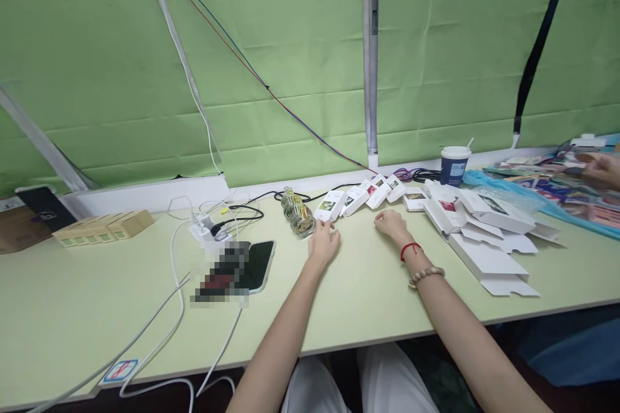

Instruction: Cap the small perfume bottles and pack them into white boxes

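My left hand [325, 242] lies on the table with bent, slightly parted fingers. Its fingertips reach the near end of a small white box [330, 205] with a green picture; whether they touch it I cannot tell. Just left of them stand several clear glass jars [301, 222] in a slanting row, with dried bits inside. My right hand [391, 226] rests on the tabletop with its fingers curled in and nothing visible in them. Beyond the hands, more white boxes lean in a row, among them one with a red picture [376, 191].
Opened white cartons [489, 261] pile up at right, before a lidded paper cup [454, 166]. A phone [261, 264] and a power strip [206, 229] with trailing cables lie left. Tan boxes [104, 227] sit farther left. Another person's hand [603, 172] shows at far right.
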Demonstrator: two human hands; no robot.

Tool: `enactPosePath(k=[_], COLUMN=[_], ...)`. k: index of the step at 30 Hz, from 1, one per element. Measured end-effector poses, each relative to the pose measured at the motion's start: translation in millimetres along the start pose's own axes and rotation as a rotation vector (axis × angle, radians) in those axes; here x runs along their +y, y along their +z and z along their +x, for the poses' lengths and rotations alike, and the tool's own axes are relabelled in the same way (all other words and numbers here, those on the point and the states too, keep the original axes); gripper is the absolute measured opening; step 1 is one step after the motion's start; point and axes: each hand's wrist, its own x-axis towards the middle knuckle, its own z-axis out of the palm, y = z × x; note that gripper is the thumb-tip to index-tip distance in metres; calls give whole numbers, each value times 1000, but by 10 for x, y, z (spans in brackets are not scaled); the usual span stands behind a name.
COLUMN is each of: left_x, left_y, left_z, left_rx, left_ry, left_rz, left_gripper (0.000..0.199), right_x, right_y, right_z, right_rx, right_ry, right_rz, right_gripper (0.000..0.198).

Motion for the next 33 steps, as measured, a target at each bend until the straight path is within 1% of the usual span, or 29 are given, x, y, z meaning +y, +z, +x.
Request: enactPosePath(k=[2,5,8,10,14,17,22,28,33], left_x=[-19,-27,-19,-20,-46,-65,-72,-74,-59], left_y=[12,28,47,64,107,133,129,93,90], left_z=[-3,-4,11,27,64,86,80,58,56], left_rx=[-12,-66,-109,-135,-156,-164,-168,-134,-153], left_ry=[18,17,-3,-4,-4,-15,-7,36,85], left_rz=[54,114,158,186,232,249,224,173,184], left_gripper=[28,32,39,43,52,55,60,43,42], right_x=[-72,-188,-266,-285,-279,-275,-280,-281,-283], right_y=[48,127,179,194,206,227,286,382,397], right_z=[-40,-115,-176,-195,-192,-179,-178,-205,-263], right_rx=[-31,-80,-102,-108,-119,-114,-82,7,60], right_ry=[-43,-132,-231,-268,-287,-286,-283,-316,-310], right_rz=[-15,-53,-110,-123,-112,-105,-86,-19,-8], right_gripper=[32,41,42,41,42,42,42,39,38])
